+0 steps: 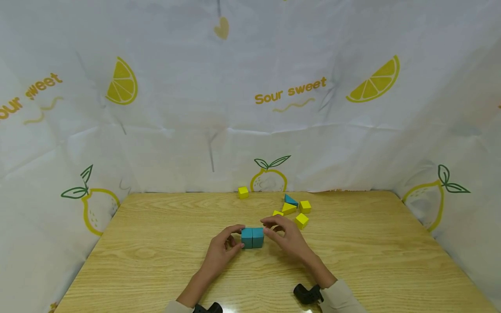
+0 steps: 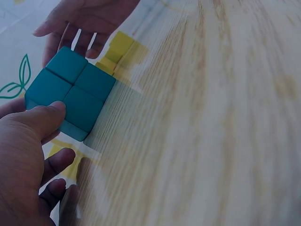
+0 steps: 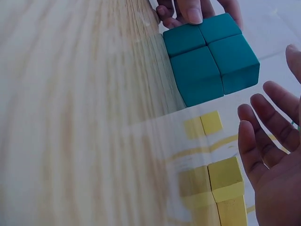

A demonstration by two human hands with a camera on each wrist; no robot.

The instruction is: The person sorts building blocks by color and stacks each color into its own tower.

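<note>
Blue cubes [image 1: 252, 238] stand on the wooden table in a block two wide and two high, with thin seams between them. My left hand [image 1: 221, 250] grips the block's left side. In the left wrist view its thumb [image 2: 44, 115] presses on the near face, while the fingers behind are partly hidden. My right hand [image 1: 287, 237] hovers at the right of the blue block [image 3: 214, 61], its fingers spread and loosely bent. The right wrist view shows a gap between those fingers [image 3: 268, 127] and the cubes.
Behind my right hand lie yellow cubes [image 1: 302, 221] [image 1: 305, 207], a yellow triangular block [image 1: 288, 209] and a blue triangular block [image 1: 290, 200]. Another yellow piece [image 1: 277, 213] is partly covered by that hand. One yellow cube [image 1: 243, 193] sits at the table's back edge, before the printed cloth [image 1: 188, 152].
</note>
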